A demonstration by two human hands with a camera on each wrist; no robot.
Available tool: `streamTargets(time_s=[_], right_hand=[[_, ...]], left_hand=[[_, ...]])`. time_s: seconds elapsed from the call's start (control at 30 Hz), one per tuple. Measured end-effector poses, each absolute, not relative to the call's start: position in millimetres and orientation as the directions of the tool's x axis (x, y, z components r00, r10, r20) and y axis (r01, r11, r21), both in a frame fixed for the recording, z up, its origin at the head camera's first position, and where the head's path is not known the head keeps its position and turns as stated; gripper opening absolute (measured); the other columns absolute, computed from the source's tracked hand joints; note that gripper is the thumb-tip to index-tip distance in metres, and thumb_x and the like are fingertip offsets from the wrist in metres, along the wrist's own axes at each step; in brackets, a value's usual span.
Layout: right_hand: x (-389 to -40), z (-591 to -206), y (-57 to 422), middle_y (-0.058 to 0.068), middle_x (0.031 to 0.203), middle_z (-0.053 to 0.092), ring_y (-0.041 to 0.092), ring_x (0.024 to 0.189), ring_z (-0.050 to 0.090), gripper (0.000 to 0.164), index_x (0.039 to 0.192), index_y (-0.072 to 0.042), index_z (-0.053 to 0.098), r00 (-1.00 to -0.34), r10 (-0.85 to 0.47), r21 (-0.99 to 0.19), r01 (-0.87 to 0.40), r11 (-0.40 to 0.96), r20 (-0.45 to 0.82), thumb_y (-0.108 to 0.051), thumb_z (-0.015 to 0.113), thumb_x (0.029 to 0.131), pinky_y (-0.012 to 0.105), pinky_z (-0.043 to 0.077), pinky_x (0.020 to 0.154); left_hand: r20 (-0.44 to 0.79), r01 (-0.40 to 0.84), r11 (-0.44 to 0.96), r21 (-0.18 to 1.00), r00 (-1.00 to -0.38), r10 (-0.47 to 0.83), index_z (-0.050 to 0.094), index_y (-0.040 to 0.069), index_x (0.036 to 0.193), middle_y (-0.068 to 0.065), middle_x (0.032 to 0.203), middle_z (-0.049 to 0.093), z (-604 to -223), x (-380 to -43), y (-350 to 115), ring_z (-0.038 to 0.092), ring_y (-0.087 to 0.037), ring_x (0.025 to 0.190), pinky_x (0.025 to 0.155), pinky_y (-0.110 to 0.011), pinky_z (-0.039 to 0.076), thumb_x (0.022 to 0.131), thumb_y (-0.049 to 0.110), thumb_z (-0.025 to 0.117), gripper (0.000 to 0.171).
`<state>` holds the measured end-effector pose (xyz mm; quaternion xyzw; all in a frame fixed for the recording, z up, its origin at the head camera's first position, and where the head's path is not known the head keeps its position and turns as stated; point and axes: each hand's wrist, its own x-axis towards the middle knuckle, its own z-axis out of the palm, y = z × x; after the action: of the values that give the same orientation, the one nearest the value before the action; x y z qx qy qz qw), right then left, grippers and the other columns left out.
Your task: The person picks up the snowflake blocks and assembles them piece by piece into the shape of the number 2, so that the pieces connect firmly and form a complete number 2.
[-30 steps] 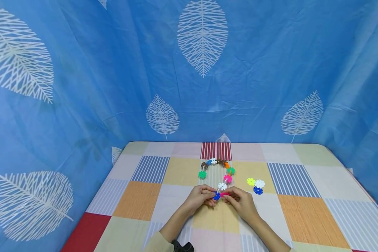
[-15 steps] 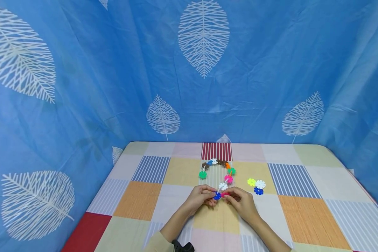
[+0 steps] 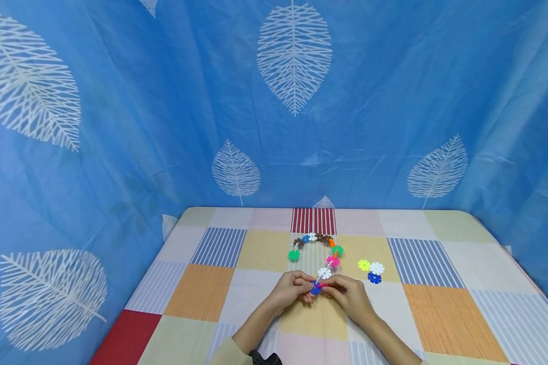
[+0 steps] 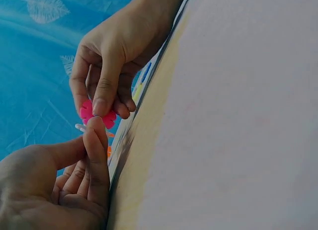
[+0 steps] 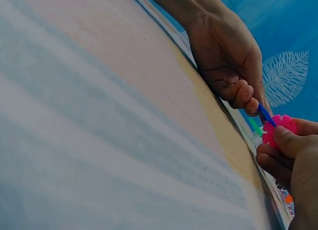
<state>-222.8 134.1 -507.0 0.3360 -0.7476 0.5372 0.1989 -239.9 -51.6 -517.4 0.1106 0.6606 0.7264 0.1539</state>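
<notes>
My left hand (image 3: 293, 290) pinches a dark blue snowflake disc (image 3: 316, 289) at the near end of a chain of interlocking plastic discs. In my right hand (image 3: 350, 298) a pink snowflake disc (image 5: 269, 137) is held between thumb and fingers. Its edge meets the edge of the blue disc, seen edge-on in the right wrist view; how deep the slots sit in each other I cannot tell. From the blue disc the chain runs through a white disc (image 3: 324, 273) and another pink disc (image 3: 332, 261), then curves round to a green disc (image 3: 294, 255) at its far-left end.
Right of the chain, three loose discs lie together: a yellow one (image 3: 364, 265), a white one (image 3: 377, 268) and a blue one (image 3: 374, 278). A patchwork cloth (image 3: 201, 291) covers the table. Blue leaf-print curtain (image 3: 347, 167) stands behind and at the sides.
Both hands and the near end of the chain have shifted slightly toward me. The held pink disc now overlaps more of the blue disc in the head view. The loose discs stay put.
</notes>
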Motion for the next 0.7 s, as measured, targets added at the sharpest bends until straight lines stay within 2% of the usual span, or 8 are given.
streamTargets(time_s=[0.13, 0.23, 0.3, 0.4, 0.47, 0.57, 0.7], right_hand=[[-231.3, -522.2, 139.8, 0.01, 0.08, 0.068, 0.016, 0.06, 0.063, 0.018, 0.089, 0.001, 0.068, -0.708, -0.253, -0.669, -0.706, 0.233, 0.659, 0.011, 0.069, 0.074, 0.019, 0.052, 0.054], [-241.9, -529.6, 152.6, 0.006, 0.082, 0.069, 0.011, 0.062, 0.061, 0.014, 0.092, -0.003, 0.07, -0.731, -0.119, -0.646, -0.657, 0.388, 0.672, 0.001, 0.07, 0.078, 0.017, 0.05, 0.055], [-248.5, -528.7, 167.1, 0.008, 0.085, 0.068, 0.015, 0.067, 0.059, 0.016, 0.096, -0.003, 0.069, -0.748, 0.011, -0.635, -0.555, 0.537, 0.664, -0.003, 0.07, 0.08, 0.021, 0.049, 0.059], [-256.5, -525.9, 192.9, 0.019, 0.093, 0.064, 0.029, 0.077, 0.054, 0.023, 0.101, 0.0, 0.068, -0.775, 0.175, -0.631, -0.337, 0.699, 0.608, -0.006, 0.071, 0.079, 0.036, 0.044, 0.066], [-258.7, -525.8, 207.5, 0.027, 0.097, 0.06, 0.037, 0.083, 0.05, 0.028, 0.102, 0.004, 0.067, -0.808, 0.2, -0.61, -0.231, 0.758, 0.555, -0.007, 0.073, 0.077, 0.044, 0.041, 0.067], [-259.7, -526.2, 220.5, 0.032, 0.096, 0.058, 0.044, 0.087, 0.05, 0.027, 0.095, 0.005, 0.069, -0.843, 0.171, -0.574, -0.187, 0.797, 0.511, -0.009, 0.075, 0.073, 0.052, 0.041, 0.07], [-259.9, -525.7, 224.9, 0.025, 0.084, 0.061, 0.039, 0.08, 0.053, 0.016, 0.081, 0.003, 0.07, -0.84, 0.155, -0.588, -0.22, 0.778, 0.52, -0.007, 0.078, 0.071, 0.047, 0.041, 0.067]], left_hand=[[-0.048, -0.08, -0.08, 0.994, -0.937, 0.345, 0.058, -0.012, 0.103, -0.014, 0.071, 0.065, -519.1, -240.6, -51.1, 0.06, -0.01, 0.052, 0.05, -0.02, 0.052, 0.088, -0.003, 0.056, 0.017], [-0.05, -0.079, -0.08, 0.994, -0.949, 0.313, 0.058, -0.012, 0.102, -0.017, 0.071, 0.065, -519.6, -241.3, -50.9, 0.059, -0.01, 0.051, 0.049, -0.019, 0.051, 0.088, -0.002, 0.056, 0.018], [-0.043, -0.068, -0.075, 0.995, -0.952, 0.302, 0.058, -0.012, 0.102, -0.019, 0.071, 0.065, -519.7, -241.3, -50.6, 0.058, -0.011, 0.05, 0.048, -0.019, 0.05, 0.087, -0.002, 0.056, 0.018], [-0.038, -0.054, -0.045, 0.998, -0.954, 0.296, 0.059, -0.01, 0.101, -0.018, 0.069, 0.064, -519.9, -240.5, -50.1, 0.057, -0.011, 0.049, 0.048, -0.019, 0.05, 0.087, -0.002, 0.056, 0.016], [-0.042, -0.052, -0.026, 0.998, -0.955, 0.292, 0.059, -0.01, 0.101, -0.017, 0.069, 0.064, -520.0, -240.1, -50.0, 0.058, -0.012, 0.05, 0.049, -0.022, 0.052, 0.088, -0.002, 0.056, 0.016], [-0.053, -0.06, -0.017, 0.998, -0.959, 0.279, 0.059, -0.01, 0.101, -0.016, 0.07, 0.064, -520.8, -240.4, -50.2, 0.06, -0.013, 0.052, 0.054, -0.026, 0.055, 0.089, -0.002, 0.055, 0.015], [-0.066, -0.079, -0.037, 0.996, -0.959, 0.274, 0.058, -0.01, 0.102, -0.016, 0.073, 0.064, -521.3, -241.9, -50.0, 0.063, -0.016, 0.057, 0.059, -0.031, 0.056, 0.09, -0.002, 0.053, 0.015]])
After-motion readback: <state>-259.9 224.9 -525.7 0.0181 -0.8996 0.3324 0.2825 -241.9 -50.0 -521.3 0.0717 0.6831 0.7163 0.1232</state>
